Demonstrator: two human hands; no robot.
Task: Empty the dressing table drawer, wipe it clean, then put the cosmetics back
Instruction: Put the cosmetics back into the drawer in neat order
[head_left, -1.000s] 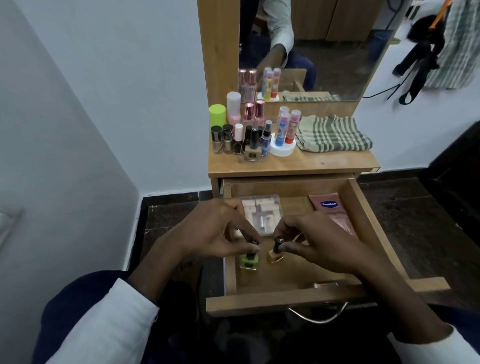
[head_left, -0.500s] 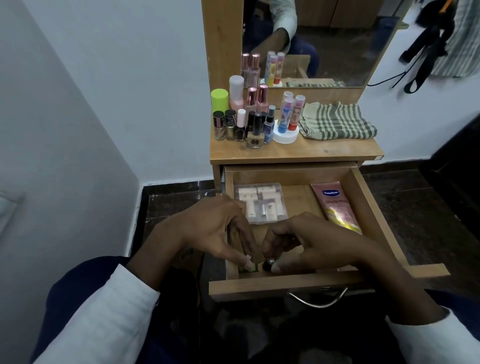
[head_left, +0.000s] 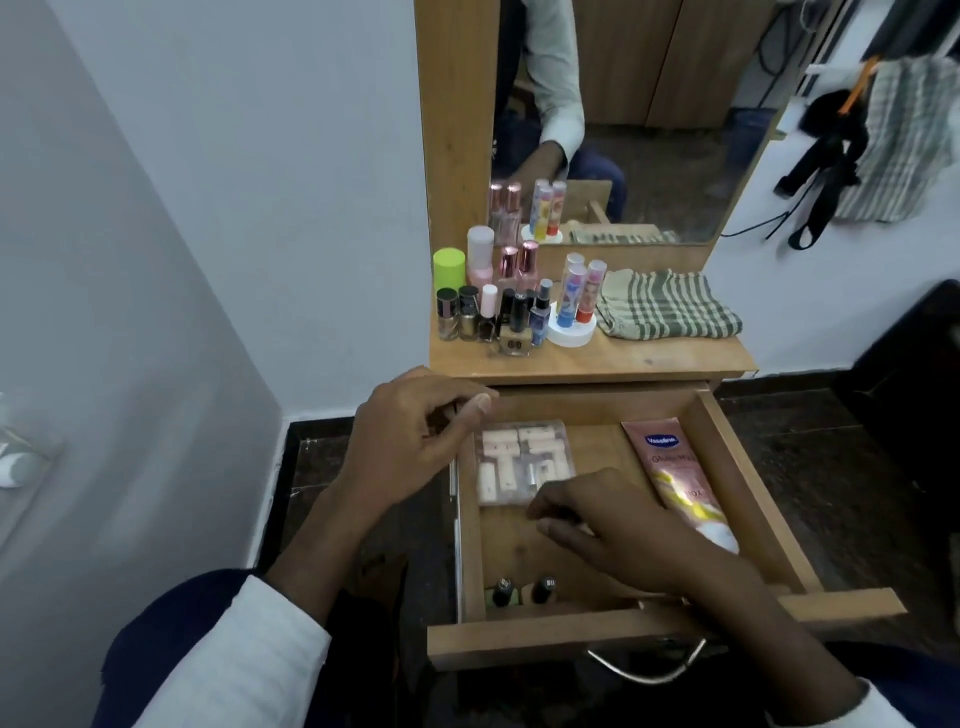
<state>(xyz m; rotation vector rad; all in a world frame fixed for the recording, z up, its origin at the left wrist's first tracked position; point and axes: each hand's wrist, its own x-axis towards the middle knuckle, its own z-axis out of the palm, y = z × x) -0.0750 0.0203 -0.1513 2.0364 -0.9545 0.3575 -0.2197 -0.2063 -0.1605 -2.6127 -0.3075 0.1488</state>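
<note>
Drawer (head_left: 727, 499) pulled open under tabletop (head_left: 675, 358). Head view: I see two nail polish bottles (head_left: 522, 590) upright at front left corner, clear case (head_left: 522, 460) behind, Vaseline tube (head_left: 675, 483) along right wall. My left hand (head_left: 410, 441) hovers loosely curled, holding nothing; right hand (head_left: 623, 525) over drawer middle, loosely curled, empty. Checked cloth (head_left: 667, 304) beside bottle cluster (head_left: 498, 306).

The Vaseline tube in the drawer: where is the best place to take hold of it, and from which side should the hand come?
Grip the Vaseline tube across its flat middle, coming from above with the thumb on its free left edge. It lies flat along the drawer's right wall, so that side likely leaves little room for fingers. The right hand hovers just beside it and seems to hold nothing.
</note>
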